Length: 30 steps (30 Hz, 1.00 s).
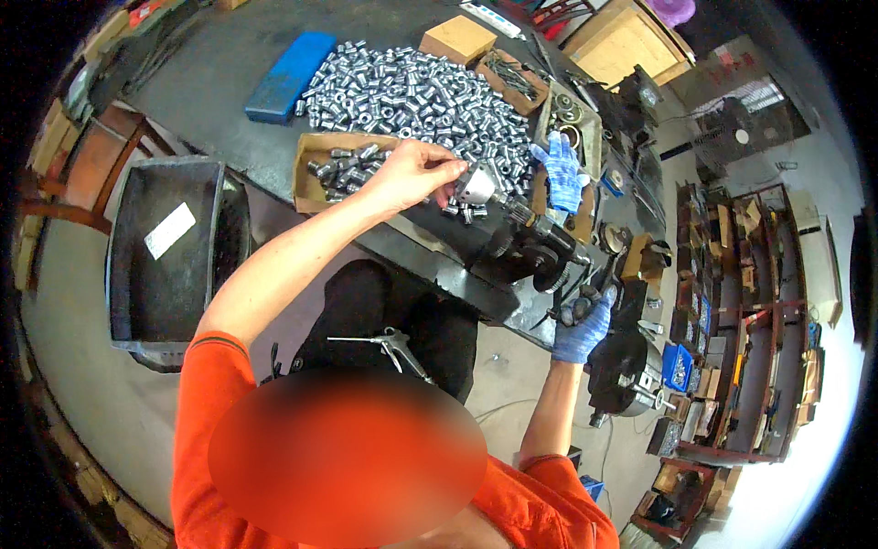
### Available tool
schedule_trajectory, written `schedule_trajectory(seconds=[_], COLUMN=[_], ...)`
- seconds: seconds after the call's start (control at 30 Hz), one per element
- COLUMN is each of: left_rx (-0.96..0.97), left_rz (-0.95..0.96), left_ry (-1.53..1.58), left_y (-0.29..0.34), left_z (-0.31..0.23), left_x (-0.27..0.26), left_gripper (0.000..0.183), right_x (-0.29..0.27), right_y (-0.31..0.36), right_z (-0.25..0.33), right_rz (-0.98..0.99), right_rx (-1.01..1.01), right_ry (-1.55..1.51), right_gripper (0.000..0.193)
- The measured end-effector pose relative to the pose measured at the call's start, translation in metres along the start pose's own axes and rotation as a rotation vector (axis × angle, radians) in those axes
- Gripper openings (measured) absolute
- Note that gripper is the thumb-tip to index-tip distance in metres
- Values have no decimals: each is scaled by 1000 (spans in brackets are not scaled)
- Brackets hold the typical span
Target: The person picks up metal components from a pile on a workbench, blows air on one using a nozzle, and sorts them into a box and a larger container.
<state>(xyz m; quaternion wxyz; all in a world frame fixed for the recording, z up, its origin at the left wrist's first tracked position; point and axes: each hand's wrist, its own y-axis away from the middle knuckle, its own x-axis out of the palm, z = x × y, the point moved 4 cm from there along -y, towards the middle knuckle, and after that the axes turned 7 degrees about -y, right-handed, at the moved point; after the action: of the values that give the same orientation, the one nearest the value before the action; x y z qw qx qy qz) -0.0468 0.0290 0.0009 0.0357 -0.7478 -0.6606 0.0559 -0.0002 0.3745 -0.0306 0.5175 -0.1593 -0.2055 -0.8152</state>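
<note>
My bare left hand (416,172) reaches over the dark worktop (229,73), its grip closed by the fingertips on a small silver metal cylinder (446,190) just beside the round chuck (477,186) of a small black machine (535,247). My right hand (583,328), in a blue knit glove, is wrapped around a dark handle (572,311) at the near right end of that machine, grip closed on it.

Just left of my left hand sits an open brown cardboard box (311,169) holding a few of the same silver cylinders. Beyond it, farther off, a large heap of shiny cylinders (412,96) spreads over the worktop. A flat blue rectangular case (290,64) lies at the heap's far left, and a closed tan cardboard box (457,38) sits at its far edge. A spare blue glove (561,169) lies to the right of the heap. On the floor to the left stands a dark metal bin (165,261) with a white rectangular label (170,230) inside.
</note>
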Motion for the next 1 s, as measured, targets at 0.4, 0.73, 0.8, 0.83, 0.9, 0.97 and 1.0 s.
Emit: schedule_trajectory(seconds=[0.4, 0.73, 0.8, 0.83, 0.9, 0.97, 1.0], left_rx=[-197, -325, -340, -334, -312, -274, -289], left_rz=[-226, -203, -148, -145, -113, -87, -110], left_ry=[-331, 17, 9, 15, 20, 15, 13], left_y=[6, -4, -4, -1, 0, 1, 2], left_z=[-5, 1, -6, -4, 0, 0, -1], left_x=[13, 6, 7, 3, 2, -2, -3], left_gripper=[49, 33, 33, 33, 33, 33, 34], right_x=[-3, 28, 47, 61, 52, 42, 23], right_y=[-12, -113, -116, -94, -54, -13, -9], right_z=[-13, -15, 14, 27, 43, 48, 37], right_rz=[-219, -109, -72, -121, -104, -88, -53], right_rx=[64, -466, -574, -308, -398, -270, -248], right_ry=[-30, 377, 305, 130, -55, -164, -148], right_gripper=[42, 28, 31, 31, 30, 30, 30])
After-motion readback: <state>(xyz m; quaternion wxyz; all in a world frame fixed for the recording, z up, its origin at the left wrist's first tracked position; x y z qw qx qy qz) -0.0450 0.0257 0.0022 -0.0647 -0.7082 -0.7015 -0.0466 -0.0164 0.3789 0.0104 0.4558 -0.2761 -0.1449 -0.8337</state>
